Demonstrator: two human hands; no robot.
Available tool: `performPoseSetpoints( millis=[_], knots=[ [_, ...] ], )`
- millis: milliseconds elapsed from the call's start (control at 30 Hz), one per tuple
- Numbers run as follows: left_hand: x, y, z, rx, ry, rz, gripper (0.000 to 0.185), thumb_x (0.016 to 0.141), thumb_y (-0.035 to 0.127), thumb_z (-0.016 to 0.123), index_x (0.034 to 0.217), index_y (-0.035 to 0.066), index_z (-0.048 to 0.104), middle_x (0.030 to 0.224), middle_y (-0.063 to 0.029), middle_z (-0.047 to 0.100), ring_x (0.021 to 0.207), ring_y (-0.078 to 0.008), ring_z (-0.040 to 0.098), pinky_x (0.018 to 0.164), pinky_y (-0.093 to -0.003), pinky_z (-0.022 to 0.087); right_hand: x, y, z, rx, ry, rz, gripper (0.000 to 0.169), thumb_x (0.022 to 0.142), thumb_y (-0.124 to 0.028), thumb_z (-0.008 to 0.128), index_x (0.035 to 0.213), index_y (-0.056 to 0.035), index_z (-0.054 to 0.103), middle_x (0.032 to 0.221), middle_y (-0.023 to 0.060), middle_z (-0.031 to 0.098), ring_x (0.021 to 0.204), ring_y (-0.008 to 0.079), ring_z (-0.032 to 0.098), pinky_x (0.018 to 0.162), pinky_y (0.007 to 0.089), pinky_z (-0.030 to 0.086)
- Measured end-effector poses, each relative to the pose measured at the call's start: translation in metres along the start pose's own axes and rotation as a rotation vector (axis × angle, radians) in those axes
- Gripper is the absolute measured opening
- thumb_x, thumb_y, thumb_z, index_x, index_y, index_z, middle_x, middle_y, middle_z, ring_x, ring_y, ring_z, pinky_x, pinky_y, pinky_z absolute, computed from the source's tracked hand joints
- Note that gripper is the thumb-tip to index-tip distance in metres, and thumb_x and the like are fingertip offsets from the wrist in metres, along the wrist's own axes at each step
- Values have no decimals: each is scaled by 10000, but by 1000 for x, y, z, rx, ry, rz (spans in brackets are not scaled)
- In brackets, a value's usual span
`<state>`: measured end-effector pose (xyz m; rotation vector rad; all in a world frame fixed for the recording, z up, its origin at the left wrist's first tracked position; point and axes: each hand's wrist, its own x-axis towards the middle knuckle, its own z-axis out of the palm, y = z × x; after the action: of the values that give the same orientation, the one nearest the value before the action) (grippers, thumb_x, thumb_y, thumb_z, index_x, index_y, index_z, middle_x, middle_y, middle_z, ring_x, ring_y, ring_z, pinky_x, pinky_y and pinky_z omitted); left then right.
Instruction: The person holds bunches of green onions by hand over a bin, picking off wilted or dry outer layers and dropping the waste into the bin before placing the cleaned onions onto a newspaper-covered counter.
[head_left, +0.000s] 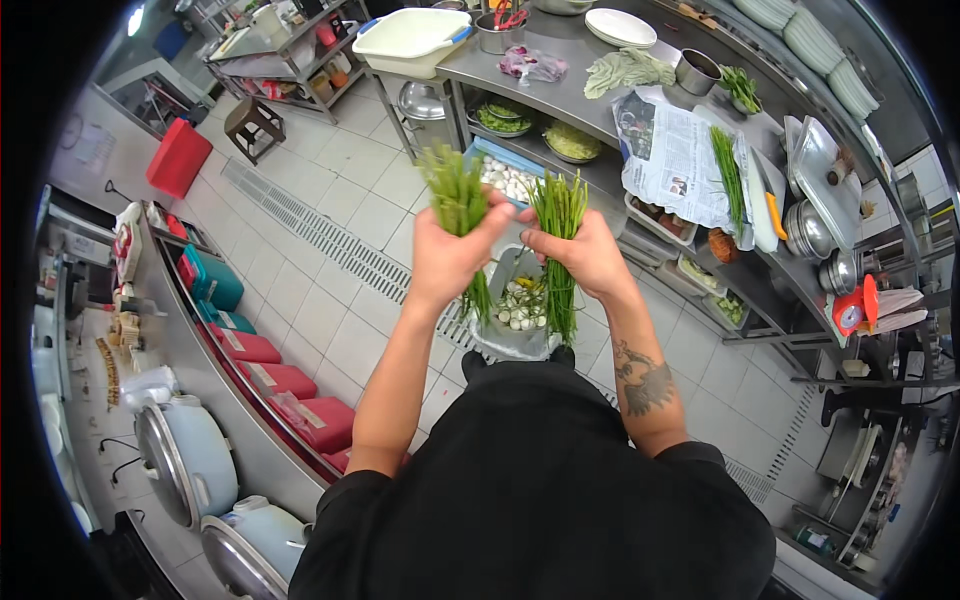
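Note:
My left hand (457, 251) is closed around a bundle of thin green stalks (452, 180), which look like flowering chives and are blurred at their upper ends. In my right hand (581, 251) is a second green bunch (561, 214), its lower ends hanging down. The two hands are side by side at the same height, fingertips close together; whether they touch I cannot tell. Beneath them on the floor stands a lined waste bin (504, 346), holding pale round pieces and green scraps (523, 304). Part of the bin is hidden by the hands and stalks.
To the right, a steel worktable (566, 94) bears newspaper (664, 169) with another green bunch (726, 176), and a knife with an orange handle (775, 214). White mushrooms fill a blue crate (506, 176) below it. A floor drain grate (315, 217) crosses the tiles. Red bins (319, 422) line the left.

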<state>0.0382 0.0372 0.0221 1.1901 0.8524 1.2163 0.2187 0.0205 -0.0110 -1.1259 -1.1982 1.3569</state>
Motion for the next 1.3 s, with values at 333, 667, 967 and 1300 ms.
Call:
performPoseSetpoints(
  millis=[333, 667, 967, 1300],
  knots=[
    [0, 0, 24, 585, 10, 374, 195, 836, 30, 720, 1014, -41, 683, 926, -66, 698, 817, -91, 628, 709, -243, 507, -4, 9, 17, -629, 309, -208, 220, 795, -139, 704, 940, 11, 636, 810, 230, 633, 750, 379, 635, 688, 417, 493],
    [-1, 50, -8, 294, 339, 181, 163, 883, 186, 734, 917, 30, 701, 681, 36, 595, 520, -28, 467, 468, -213, 357, -5, 41, -6, -647, 380, -166, 329, 775, -174, 708, 1042, 5, 640, 861, 199, 678, 780, 334, 655, 722, 416, 505],
    [5, 72, -51, 5, 305, 297, 145, 892, 101, 703, 915, -30, 646, 603, -14, 538, 416, -38, 340, 396, -220, 295, -49, 63, -63, -459, 517, 165, 202, 829, -138, 717, 963, 9, 683, 737, -3, 626, 618, 67, 532, 561, 244, 426],
    [1, 20, 1, 63, 119, 96, 155, 907, 109, 682, 946, -34, 635, 864, -111, 679, 457, -29, 390, 419, -209, 337, -27, 2, 18, 180, 46, -45, 195, 857, -66, 706, 1026, 21, 659, 800, 52, 668, 589, 66, 529, 529, 220, 431]
  ],
)
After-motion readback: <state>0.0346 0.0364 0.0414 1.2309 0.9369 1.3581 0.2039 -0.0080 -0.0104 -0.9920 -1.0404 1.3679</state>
